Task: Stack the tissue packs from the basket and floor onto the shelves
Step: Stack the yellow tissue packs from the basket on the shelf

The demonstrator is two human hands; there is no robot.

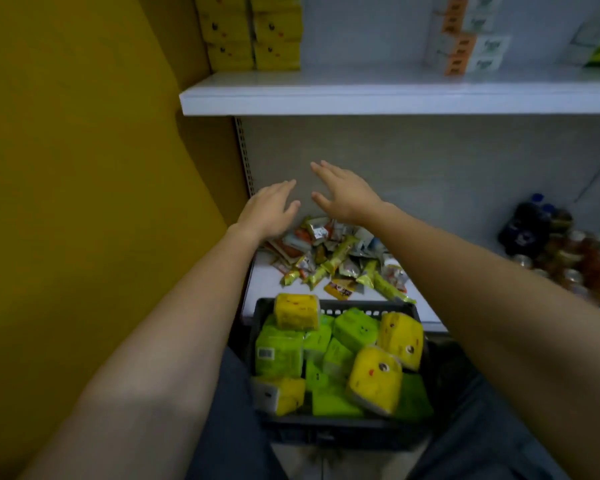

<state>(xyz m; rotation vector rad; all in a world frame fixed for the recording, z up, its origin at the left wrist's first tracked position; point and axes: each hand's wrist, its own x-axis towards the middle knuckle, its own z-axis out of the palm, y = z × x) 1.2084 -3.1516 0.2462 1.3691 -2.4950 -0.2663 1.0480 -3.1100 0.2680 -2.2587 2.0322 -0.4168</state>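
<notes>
Head view
- Left hand (269,207): stretched forward, fingers straight and spread, nothing held; seen over the lower shelf (265,284).
- Right hand (343,194): likewise spread flat, nothing held; just beside the left hand, not touching it.
- Basket (347,433): dark plastic, set between the knees, against the lower shelf's front edge.
- Tissue packs (374,379): yellow and green, heaped loosely in the basket.
- Stacked packs (250,32): yellow, piled in two columns at the left end of the upper shelf (395,98).
- Snack packets (333,258): scattered on the lower shelf, beyond the basket.
- Bottles (534,226): grouped at the right of the lower shelf.
</notes>
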